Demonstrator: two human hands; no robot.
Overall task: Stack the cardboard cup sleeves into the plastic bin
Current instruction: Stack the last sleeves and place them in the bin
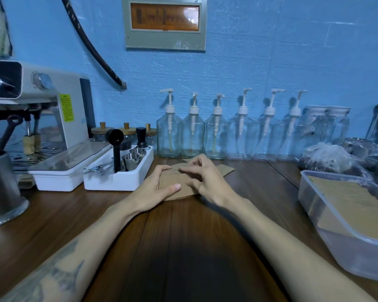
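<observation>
Hands [162, 184] hide much of the sleeves [172, 182]. Bin [327, 225] cut by right edge. Right-hand bottles [327, 125] blurred. Wall panel [164, 17] unreadable.

Two bare forearms reach forward over the worktop [183, 236]. The left hand [156, 188] lies flat, fingers straight, thumb spread. Just beside it, the right hand [205, 177] arches, fingers loosely curled, fingertips pressing down.
</observation>
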